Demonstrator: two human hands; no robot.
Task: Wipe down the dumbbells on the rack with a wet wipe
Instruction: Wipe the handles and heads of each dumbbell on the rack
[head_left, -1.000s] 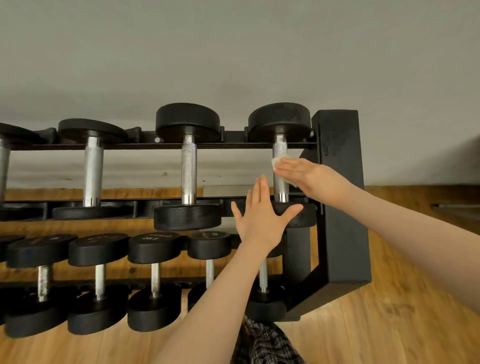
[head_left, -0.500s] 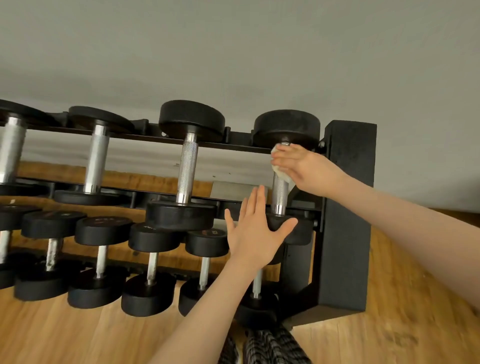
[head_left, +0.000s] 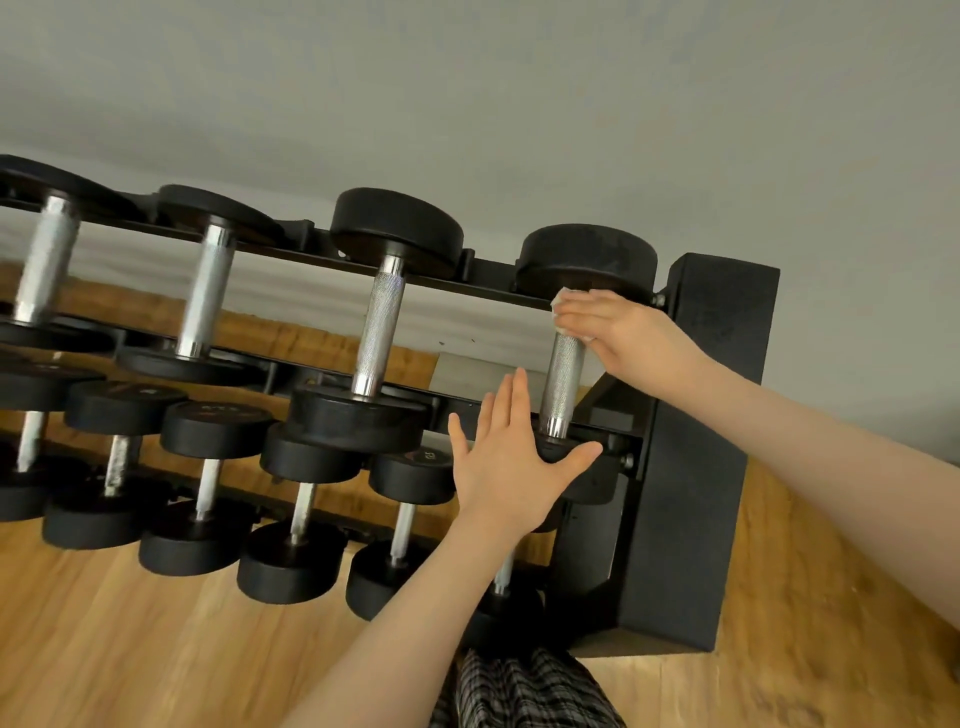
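Observation:
A black two-tier rack (head_left: 696, 415) holds black dumbbells with steel handles. My right hand (head_left: 618, 330) grips a white wet wipe (head_left: 563, 300) round the top of the handle of the rightmost upper dumbbell (head_left: 563, 384), just under its far head (head_left: 587, 257). Most of the wipe is hidden by my fingers. My left hand (head_left: 511, 457) lies flat, fingers straight, against that dumbbell's near head, and covers most of it. Another upper dumbbell (head_left: 379, 322) sits just to the left.
More upper dumbbells (head_left: 208, 291) run off to the left, and several smaller dumbbells (head_left: 208, 483) fill the lower tier. A grey wall stands behind the rack. Wooden floor (head_left: 130, 639) lies below, and plaid trousers (head_left: 524, 691) show at the bottom edge.
My right hand has slid the wipe from the middle of the handle to its far end by the head. My left hand stayed on the near head. The view has tilted.

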